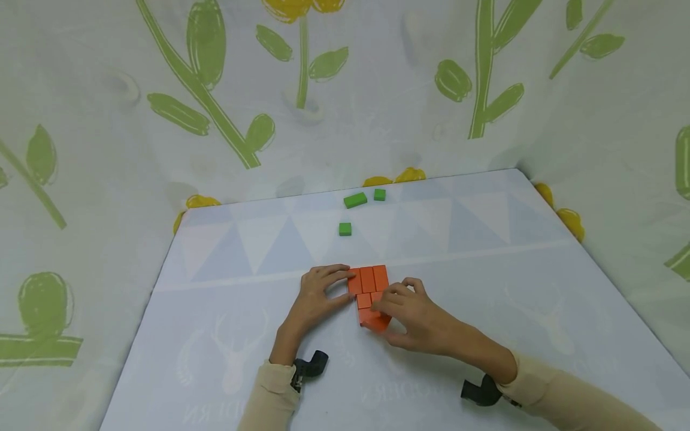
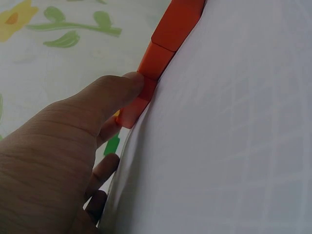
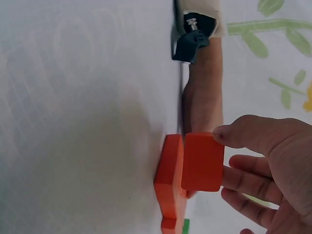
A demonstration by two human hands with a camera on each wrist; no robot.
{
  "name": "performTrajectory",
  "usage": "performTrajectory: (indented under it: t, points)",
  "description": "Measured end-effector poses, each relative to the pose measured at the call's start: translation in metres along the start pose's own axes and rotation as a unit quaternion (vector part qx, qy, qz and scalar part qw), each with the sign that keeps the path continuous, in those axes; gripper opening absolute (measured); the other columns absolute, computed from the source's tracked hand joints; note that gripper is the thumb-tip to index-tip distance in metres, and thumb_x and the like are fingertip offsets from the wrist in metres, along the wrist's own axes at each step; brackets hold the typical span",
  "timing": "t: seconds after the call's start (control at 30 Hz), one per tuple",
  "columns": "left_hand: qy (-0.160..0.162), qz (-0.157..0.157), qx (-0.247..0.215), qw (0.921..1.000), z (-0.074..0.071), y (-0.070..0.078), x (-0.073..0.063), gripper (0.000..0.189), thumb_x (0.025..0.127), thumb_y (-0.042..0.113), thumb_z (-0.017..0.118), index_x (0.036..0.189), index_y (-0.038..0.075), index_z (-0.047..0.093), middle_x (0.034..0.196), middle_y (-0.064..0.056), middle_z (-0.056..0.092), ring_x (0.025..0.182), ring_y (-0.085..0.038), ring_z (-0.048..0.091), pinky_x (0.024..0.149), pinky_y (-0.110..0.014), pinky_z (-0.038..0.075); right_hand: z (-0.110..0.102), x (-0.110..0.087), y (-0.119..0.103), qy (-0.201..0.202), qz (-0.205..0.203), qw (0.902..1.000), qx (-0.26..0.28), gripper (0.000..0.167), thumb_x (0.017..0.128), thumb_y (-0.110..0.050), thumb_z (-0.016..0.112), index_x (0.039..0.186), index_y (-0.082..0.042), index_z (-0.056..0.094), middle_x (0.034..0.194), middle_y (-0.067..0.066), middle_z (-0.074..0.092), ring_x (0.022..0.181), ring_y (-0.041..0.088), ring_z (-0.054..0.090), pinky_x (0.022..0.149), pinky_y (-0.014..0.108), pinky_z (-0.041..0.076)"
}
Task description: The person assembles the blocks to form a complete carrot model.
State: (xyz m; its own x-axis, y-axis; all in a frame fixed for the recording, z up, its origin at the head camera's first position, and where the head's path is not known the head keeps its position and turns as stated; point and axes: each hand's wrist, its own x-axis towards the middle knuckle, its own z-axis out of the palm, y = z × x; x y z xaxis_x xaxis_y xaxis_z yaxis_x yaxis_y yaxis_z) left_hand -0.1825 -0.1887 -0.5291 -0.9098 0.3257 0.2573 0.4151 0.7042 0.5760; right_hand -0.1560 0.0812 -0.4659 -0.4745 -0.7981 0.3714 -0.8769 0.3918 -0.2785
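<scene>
Several orange wooden blocks (image 1: 367, 279) lie fitted together flat on the table. My left hand (image 1: 318, 293) is at their left side, thumb and fingertips touching the outer edge, fingers only loosely bent. In the left wrist view, the thumb presses against the side of the orange row (image 2: 157, 59). My right hand (image 1: 423, 317) is at the near right of the group and pinches one orange block (image 3: 203, 163) between thumb and fingers. That block looks raised and tilted beside the others. The right fingers partly hide the near blocks in the head view.
Beyond the orange group lie a green oblong block (image 1: 355, 200) and two small green blocks, one at the back (image 1: 380, 194) and one nearer (image 1: 345, 229). The pale patterned table (image 1: 215, 347) meets a leaf-printed cloth (image 1: 356, 131) at its far edge.
</scene>
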Motion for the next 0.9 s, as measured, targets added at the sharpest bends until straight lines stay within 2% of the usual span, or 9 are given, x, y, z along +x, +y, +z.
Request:
performTrajectory:
  t: [0.13, 0.33, 0.67, 0.9]
  points:
    - [-0.005, -0.003, 0.003, 1.0, 0.0, -0.002, 0.0, 0.045, 0.09, 0.042, 0.074, 0.132, 0.027, 0.067, 0.141, 0.008, 0.056, 0.126, -0.02, 0.046, 0.104, -0.052, 0.03, 0.006, 0.0, 0.0, -0.01, 0.007, 0.9999, -0.007, 0.046, 0.075, -0.026, 0.087, 0.115, -0.015, 0.068, 0.104, -0.005, 0.067, 0.104, 0.016, 0.055, 0.096, 0.051, 0.035]
    - [-0.006, 0.002, 0.007, 1.0, -0.001, -0.002, -0.001, 0.046, 0.091, 0.043, 0.072, 0.133, 0.027, 0.066, 0.141, 0.009, 0.056, 0.126, -0.02, 0.046, 0.103, -0.052, 0.031, 0.015, 0.0, 0.002, 0.017, -0.004, 0.9994, -0.03, 0.042, 0.074, -0.026, 0.087, 0.109, -0.015, 0.069, 0.097, -0.005, 0.067, 0.099, 0.016, 0.055, 0.092, 0.051, 0.038]
    - [0.005, 0.006, -0.001, 1.0, 0.0, -0.001, 0.0, 0.045, 0.089, 0.041, 0.075, 0.131, 0.027, 0.067, 0.139, 0.008, 0.057, 0.125, -0.02, 0.047, 0.103, -0.053, 0.031, 0.024, 0.0, 0.004, 0.042, -0.014, 0.9986, -0.027, 0.038, 0.073, -0.024, 0.087, 0.106, -0.015, 0.071, 0.095, -0.005, 0.066, 0.096, 0.016, 0.055, 0.091, 0.05, 0.037]
    - [0.003, 0.005, 0.008, 1.0, 0.001, -0.002, 0.0, 0.045, 0.09, 0.043, 0.074, 0.132, 0.028, 0.067, 0.14, 0.01, 0.057, 0.125, -0.019, 0.047, 0.102, -0.052, 0.032, 0.026, -0.002, 0.005, 0.022, 0.006, 0.9992, -0.033, 0.04, 0.074, -0.029, 0.087, 0.107, -0.015, 0.07, 0.099, -0.005, 0.066, 0.1, 0.016, 0.055, 0.092, 0.051, 0.037]
